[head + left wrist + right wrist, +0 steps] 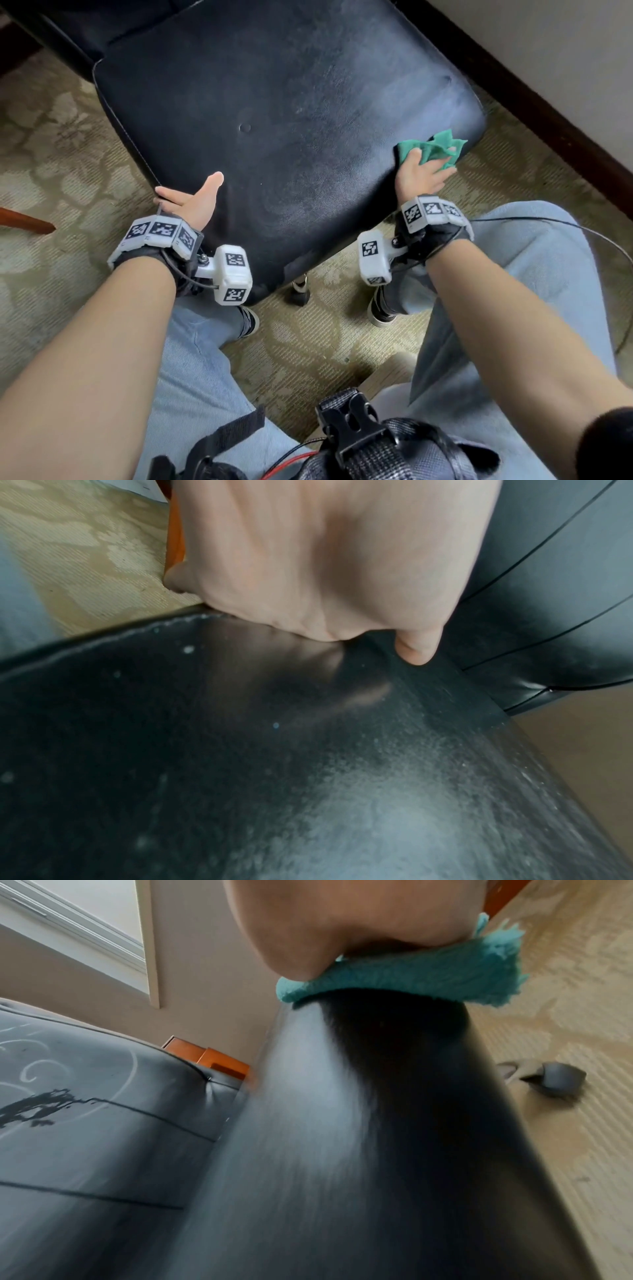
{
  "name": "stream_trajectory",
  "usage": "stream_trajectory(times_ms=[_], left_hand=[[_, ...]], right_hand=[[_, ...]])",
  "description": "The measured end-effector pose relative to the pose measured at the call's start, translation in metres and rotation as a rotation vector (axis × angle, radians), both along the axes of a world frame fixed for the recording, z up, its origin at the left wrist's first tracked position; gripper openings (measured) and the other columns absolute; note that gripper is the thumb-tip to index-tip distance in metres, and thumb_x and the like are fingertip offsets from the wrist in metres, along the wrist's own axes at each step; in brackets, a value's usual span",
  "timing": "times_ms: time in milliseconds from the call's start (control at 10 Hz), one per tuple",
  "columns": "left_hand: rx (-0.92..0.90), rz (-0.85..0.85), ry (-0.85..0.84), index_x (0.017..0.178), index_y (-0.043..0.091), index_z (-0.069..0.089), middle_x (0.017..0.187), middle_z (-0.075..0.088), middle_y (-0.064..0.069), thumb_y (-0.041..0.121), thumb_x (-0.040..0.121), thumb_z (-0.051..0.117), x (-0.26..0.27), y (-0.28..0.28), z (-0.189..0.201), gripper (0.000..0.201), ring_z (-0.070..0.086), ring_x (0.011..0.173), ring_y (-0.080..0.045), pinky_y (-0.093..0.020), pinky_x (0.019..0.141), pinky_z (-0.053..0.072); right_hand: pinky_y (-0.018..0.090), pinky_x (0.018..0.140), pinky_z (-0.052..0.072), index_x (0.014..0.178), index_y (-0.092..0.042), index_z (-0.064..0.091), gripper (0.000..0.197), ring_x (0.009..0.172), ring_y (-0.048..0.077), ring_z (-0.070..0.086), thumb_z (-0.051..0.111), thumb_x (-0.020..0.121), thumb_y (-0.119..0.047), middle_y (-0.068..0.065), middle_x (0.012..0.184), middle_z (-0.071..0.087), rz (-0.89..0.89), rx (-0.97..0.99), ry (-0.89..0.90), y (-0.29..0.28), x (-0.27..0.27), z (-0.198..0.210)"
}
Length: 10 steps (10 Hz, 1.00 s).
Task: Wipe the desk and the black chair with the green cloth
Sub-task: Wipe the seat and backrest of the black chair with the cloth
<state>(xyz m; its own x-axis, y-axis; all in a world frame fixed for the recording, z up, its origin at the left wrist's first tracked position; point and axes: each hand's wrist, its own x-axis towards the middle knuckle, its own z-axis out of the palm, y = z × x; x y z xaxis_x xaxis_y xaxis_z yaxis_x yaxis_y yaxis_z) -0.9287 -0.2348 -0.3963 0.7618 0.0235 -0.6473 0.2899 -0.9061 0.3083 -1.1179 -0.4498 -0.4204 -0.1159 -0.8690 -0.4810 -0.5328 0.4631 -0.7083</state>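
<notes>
The black chair's padded seat (291, 120) fills the middle of the head view, dusty grey in patches. My left hand (188, 195) grips its front left edge, thumb lying on top and fingers curled over the rim; the left wrist view shows that hand (325, 574) against the seat (240, 750). My right hand (428, 168) presses the bunched green cloth (435, 147) flat onto the seat's right edge with fingers spread. In the blurred right wrist view the cloth (411, 980) lies under my palm (342, 920), and my fingers are hidden there. No desk is in view.
Patterned beige carpet (68, 137) surrounds the chair. A dark baseboard and wall (548, 130) run close along the right. The chair back (85, 27) stands at the far left. A chair leg (300, 291), my knees and shoes sit below the seat front. A reddish wooden piece (24, 221) pokes in at left.
</notes>
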Motion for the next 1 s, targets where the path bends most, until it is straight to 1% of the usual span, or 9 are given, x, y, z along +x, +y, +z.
stream_trajectory(times_ms=[100, 300, 400, 500, 600, 700, 800, 900, 1000], left_hand=[[0.002, -0.112, -0.041, 0.149, 0.000, -0.007, 0.157, -0.006, -0.018, 0.063, 0.091, 0.038, -0.002, 0.004, 0.009, 0.096, -0.002, 0.145, -0.035, -0.045, 0.116, -0.002], [-0.005, -0.152, -0.064, 0.150, 0.001, -0.002, 0.157, 0.000, -0.019, 0.064, 0.091, 0.037, 0.013, 0.009, 0.012, 0.095, 0.003, 0.145, -0.036, -0.045, 0.116, 0.002], [0.002, -0.072, -0.095, 0.151, 0.004, 0.007, 0.158, 0.006, -0.014, 0.090, 0.071, 0.028, 0.032, 0.010, 0.006, 0.120, 0.004, 0.145, -0.032, -0.045, 0.118, 0.002], [-0.007, -0.064, -0.175, 0.151, 0.005, 0.004, 0.159, 0.000, -0.012, 0.068, 0.090, 0.032, 0.035, 0.010, 0.015, 0.093, -0.001, 0.146, -0.029, -0.040, 0.115, -0.004], [-0.017, -0.132, -0.273, 0.151, 0.005, 0.003, 0.158, -0.002, -0.014, 0.059, 0.094, 0.038, 0.035, 0.003, 0.022, 0.086, -0.003, 0.146, -0.031, -0.043, 0.116, -0.003], [-0.024, -0.216, -0.352, 0.151, 0.008, 0.003, 0.159, -0.004, -0.009, 0.052, 0.093, 0.047, 0.010, -0.014, 0.024, 0.085, -0.007, 0.146, -0.027, -0.049, 0.115, -0.002], [-0.007, -0.380, -0.368, 0.152, 0.011, 0.000, 0.159, -0.008, -0.003, 0.051, 0.091, 0.049, -0.027, -0.040, 0.024, 0.087, -0.010, 0.146, -0.022, -0.058, 0.112, -0.002], [0.005, -0.498, -0.325, 0.151, 0.014, -0.006, 0.159, -0.013, 0.000, 0.055, 0.090, 0.046, -0.053, -0.056, 0.016, 0.090, -0.014, 0.145, -0.020, -0.059, 0.111, -0.004], [0.008, -0.502, -0.323, 0.151, 0.017, -0.008, 0.159, -0.013, 0.001, 0.058, 0.090, 0.045, -0.066, -0.059, 0.007, 0.091, -0.014, 0.145, -0.020, -0.059, 0.111, -0.005]], right_hand=[[0.036, 0.114, 0.005, 0.151, -0.012, 0.000, 0.063, 0.144, 0.032, 0.012, 0.029, 0.101, -0.037, 0.013, 0.159, -0.003, 0.009, -0.008, 0.065, -0.028, -0.008, 0.003], [0.038, 0.115, 0.003, 0.151, -0.010, -0.002, 0.062, 0.144, 0.034, 0.011, 0.025, 0.102, -0.036, 0.016, 0.158, -0.006, 0.050, 0.036, 0.126, -0.056, -0.023, 0.011], [0.039, 0.115, 0.004, 0.151, -0.010, 0.000, 0.062, 0.143, 0.035, 0.010, 0.025, 0.101, -0.037, 0.014, 0.158, -0.006, 0.086, 0.032, 0.182, -0.057, -0.033, 0.014], [0.041, 0.115, 0.003, 0.152, -0.010, 0.007, 0.059, 0.144, 0.037, 0.005, 0.025, 0.102, -0.034, 0.010, 0.159, -0.004, 0.143, 0.003, 0.242, -0.052, -0.039, 0.018], [0.050, 0.114, 0.002, 0.150, -0.005, 0.018, 0.051, 0.145, 0.035, -0.003, 0.022, 0.102, -0.024, 0.009, 0.159, 0.004, 0.340, -0.078, 0.319, -0.043, -0.041, 0.020], [0.055, 0.112, 0.008, 0.150, -0.010, 0.019, 0.051, 0.145, 0.034, -0.004, 0.024, 0.102, -0.027, 0.001, 0.160, -0.001, 0.462, -0.124, 0.355, -0.027, -0.040, 0.025], [0.059, 0.111, 0.008, 0.150, -0.014, 0.016, 0.052, 0.145, 0.035, -0.007, 0.027, 0.101, -0.028, 0.000, 0.160, -0.004, 0.750, -0.228, 0.422, -0.003, -0.037, 0.032], [0.060, 0.111, 0.005, 0.151, -0.016, 0.013, 0.054, 0.145, 0.033, -0.009, 0.028, 0.101, -0.030, -0.001, 0.160, -0.003, 1.063, -0.293, 0.461, 0.017, -0.027, 0.036], [0.057, 0.113, 0.004, 0.151, -0.022, 0.012, 0.054, 0.146, 0.029, -0.009, 0.030, 0.101, -0.033, -0.005, 0.160, -0.003, 1.389, -0.387, 0.472, 0.028, -0.014, 0.037]])
